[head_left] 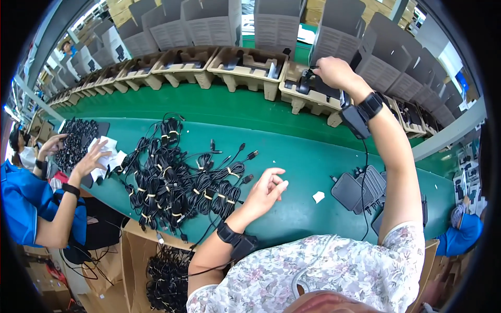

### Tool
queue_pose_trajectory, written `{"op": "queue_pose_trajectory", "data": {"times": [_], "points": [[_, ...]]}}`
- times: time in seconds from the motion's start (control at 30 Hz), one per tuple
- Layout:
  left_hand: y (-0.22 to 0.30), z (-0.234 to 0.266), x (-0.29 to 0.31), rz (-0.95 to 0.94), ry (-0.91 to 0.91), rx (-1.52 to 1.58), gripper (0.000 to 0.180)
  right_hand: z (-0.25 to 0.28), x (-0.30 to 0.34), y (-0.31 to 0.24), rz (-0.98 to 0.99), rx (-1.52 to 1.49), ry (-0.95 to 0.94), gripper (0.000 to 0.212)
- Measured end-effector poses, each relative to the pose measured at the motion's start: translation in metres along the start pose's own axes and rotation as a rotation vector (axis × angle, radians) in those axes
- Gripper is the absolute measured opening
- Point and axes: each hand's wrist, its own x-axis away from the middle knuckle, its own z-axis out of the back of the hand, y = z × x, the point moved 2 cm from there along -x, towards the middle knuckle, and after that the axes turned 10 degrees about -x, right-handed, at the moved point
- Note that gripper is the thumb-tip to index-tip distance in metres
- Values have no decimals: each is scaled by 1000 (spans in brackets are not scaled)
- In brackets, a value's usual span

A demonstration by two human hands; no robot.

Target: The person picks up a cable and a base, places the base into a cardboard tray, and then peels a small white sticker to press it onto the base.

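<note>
My right hand (pixel 336 71) reaches over a brown moulded pulp tray (pixel 313 96) on the far side. Its fingers are closed at a small black piece by the tray's upper left part; what exactly they hold is mostly hidden. My left hand (pixel 265 192) hovers over the green table with its fingers loosely curled and apart, holding nothing. Just left of it lies a big heap of black cables (pixel 172 177), coiled and tied with pale bands. Several loose cable plugs (pixel 252 155) stick out toward the hand.
A row of pulp trays (pixel 245 68) with upright grey cartons (pixel 211 26) curves along the back. Flat dark grey pieces (pixel 360 189) lie right, near a white scrap (pixel 318 197). A co-worker's hands (pixel 88 161) are at the left. A cardboard box (pixel 133 261) holds more cables below.
</note>
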Motion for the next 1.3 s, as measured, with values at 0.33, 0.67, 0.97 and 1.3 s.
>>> {"op": "queue_pose_trajectory", "data": {"times": [0.33, 0.67, 0.97, 1.3], "points": [[1, 0, 7, 0, -14, -67, 33, -15, -41, -34, 95, 155, -83, 18], [3, -8, 5, 20, -31, -103, 34, -100, -65, -20, -76, -74, 452, 31], [-1, -9, 9, 34, -60, -110, 33, -85, -20, -1, 227, -574, 124, 16], [-5, -12, 13, 31, -3, -101, 30, -102, -14, -11, 303, -127, 320, 19]]}}
